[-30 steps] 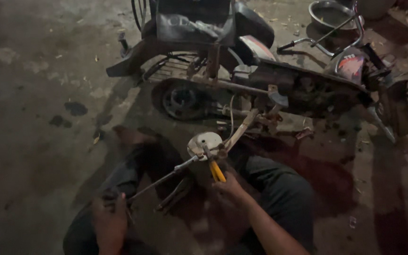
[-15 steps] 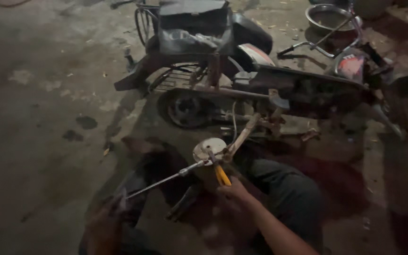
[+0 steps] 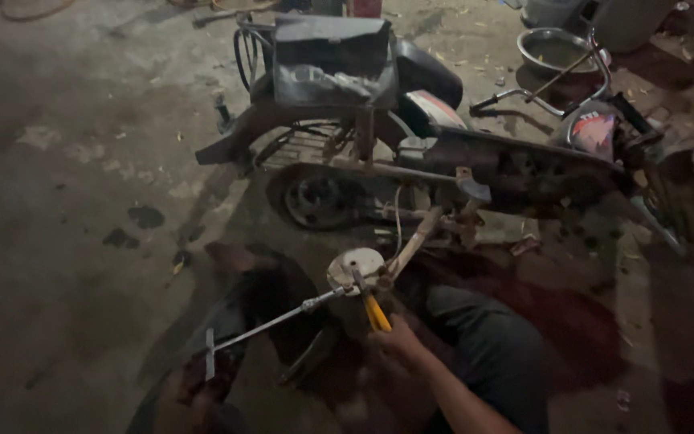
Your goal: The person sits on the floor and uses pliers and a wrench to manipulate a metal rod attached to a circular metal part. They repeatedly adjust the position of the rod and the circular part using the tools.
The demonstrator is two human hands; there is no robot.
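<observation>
2 tools are held against the round metal hub (image 3: 357, 266): the T-handle wrench (image 3: 271, 321) is clasped by the left hand (image 3: 190, 394), the yellow-handled pliers (image 3: 373, 309) by the right hand (image 3: 399, 341).

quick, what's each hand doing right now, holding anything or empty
Left hand: closed on the cross-handle end of the long T-handle wrench.
Right hand: closed on the yellow-handled tool at the round metal part.

I count one stripped motorbike (image 3: 459, 161) lying on its side, one round metal hub (image 3: 357, 268), one long T-handle wrench (image 3: 271, 323), one yellow-handled tool (image 3: 376, 313), one metal bowl (image 3: 556, 50), and my two hands: left (image 3: 190, 394), right (image 3: 399, 344).
</observation>
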